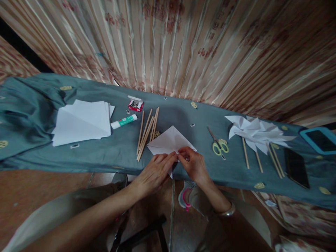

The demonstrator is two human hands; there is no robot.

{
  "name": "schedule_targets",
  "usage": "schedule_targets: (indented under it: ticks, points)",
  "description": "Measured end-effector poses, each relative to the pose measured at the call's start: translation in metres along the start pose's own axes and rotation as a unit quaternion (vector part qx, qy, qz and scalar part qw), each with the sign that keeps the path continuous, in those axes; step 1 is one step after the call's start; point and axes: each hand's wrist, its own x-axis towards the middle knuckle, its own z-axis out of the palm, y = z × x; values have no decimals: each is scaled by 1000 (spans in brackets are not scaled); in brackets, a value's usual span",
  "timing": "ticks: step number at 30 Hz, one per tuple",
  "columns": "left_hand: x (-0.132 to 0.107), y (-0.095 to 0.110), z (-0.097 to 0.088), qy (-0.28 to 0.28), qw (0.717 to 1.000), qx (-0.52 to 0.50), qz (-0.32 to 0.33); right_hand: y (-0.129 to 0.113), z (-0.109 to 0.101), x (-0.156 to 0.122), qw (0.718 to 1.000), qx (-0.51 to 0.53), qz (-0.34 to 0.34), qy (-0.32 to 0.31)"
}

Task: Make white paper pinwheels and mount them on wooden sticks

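A white sheet of paper, folded into a triangle, lies at the near edge of the blue-grey cloth-covered table. My left hand rests flat on its near corner, fingers stretched out and pressing down. My right hand is curled, its fingertips pinching the paper's edge beside the left fingertips. A bundle of wooden sticks lies just left of the paper.
A stack of white paper, a glue stick and a small red box of clips lie to the left. Green-handled scissors, finished white pinwheels, a dark phone and a blue-cased tablet lie to the right. A curtain hangs behind.
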Motion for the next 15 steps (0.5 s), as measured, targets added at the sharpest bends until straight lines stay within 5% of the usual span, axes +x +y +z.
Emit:
schedule_targets:
  ticks: [15]
  points:
    - [5, 5, -3, -9, 999, 39, -9, 0, 0, -1, 1000, 10, -2, -5]
